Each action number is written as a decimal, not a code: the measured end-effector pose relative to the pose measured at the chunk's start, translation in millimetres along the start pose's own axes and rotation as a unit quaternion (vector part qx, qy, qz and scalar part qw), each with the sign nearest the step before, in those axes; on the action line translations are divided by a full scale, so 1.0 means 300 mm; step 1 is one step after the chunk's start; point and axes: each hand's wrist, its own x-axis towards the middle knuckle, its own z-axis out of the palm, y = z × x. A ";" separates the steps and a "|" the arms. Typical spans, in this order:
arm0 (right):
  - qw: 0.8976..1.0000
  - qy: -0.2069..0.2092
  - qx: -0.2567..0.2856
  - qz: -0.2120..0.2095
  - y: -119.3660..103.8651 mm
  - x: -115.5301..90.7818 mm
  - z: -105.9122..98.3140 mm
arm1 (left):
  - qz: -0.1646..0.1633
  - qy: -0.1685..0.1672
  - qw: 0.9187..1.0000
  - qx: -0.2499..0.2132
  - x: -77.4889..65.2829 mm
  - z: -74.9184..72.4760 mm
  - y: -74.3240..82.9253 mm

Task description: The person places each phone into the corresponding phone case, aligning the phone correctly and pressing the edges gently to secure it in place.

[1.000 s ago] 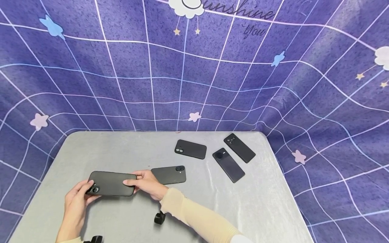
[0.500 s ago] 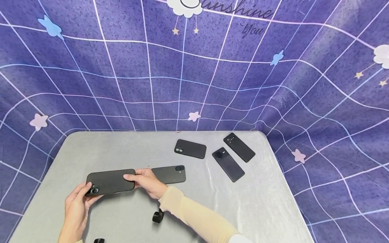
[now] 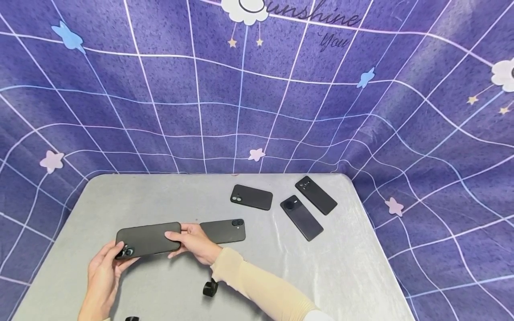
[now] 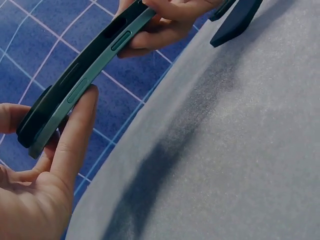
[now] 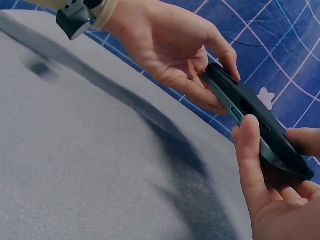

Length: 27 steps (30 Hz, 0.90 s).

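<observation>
Both hands hold a dark smartphone (image 3: 150, 240) above the table, its back and camera lenses facing up in the head view. A black phone case (image 4: 60, 95) lies over the back. In the left wrist view the phone's bare side edge (image 4: 102, 64) with its buttons shows beside the case, with a narrow gap between them. My left hand (image 3: 101, 272) grips the camera end, thumb on top by the lenses and fingers below. My right hand (image 3: 196, 243) pinches the opposite end, thumb on the back. Beneath that end, the underside is hidden in the head view.
A dark phone (image 3: 225, 231) lies beyond my right hand, partly covered by it. Further back is a black case (image 3: 253, 197) with lens holes. At right lie a dark phone (image 3: 303, 218) and another flat black phone-shaped piece (image 3: 317, 196). A patterned purple curtain (image 3: 257, 111) borders the grey table (image 3: 160, 196).
The phone's right end has risen slightly and the phone has tilted. My right hand's fingers have shifted at the lower right corner. The pieces on the table stay put.
</observation>
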 end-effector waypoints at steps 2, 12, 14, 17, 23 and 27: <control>1.000 0.006 -0.005 -0.003 0.003 -0.001 -0.003 | -0.006 -0.004 1.000 0.018 0.003 -0.001 0.001; 1.000 0.019 -0.019 -0.005 0.008 -0.008 -0.004 | -0.008 -0.019 0.995 0.099 0.012 -0.015 0.023; 1.000 0.020 -0.021 -0.005 0.006 -0.011 -0.004 | -0.014 -0.008 0.992 0.123 0.015 -0.018 0.028; 0.999 0.019 -0.029 -0.003 0.004 -0.015 -0.003 | -0.037 0.024 0.983 0.176 0.018 -0.023 0.040; 0.998 0.011 -0.058 -0.005 0.002 -0.023 -0.002 | -0.075 0.087 0.941 0.319 0.018 -0.027 0.067; 0.998 0.008 -0.066 -0.005 0.005 -0.028 -0.004 | -0.066 0.106 0.912 0.392 0.014 -0.020 0.064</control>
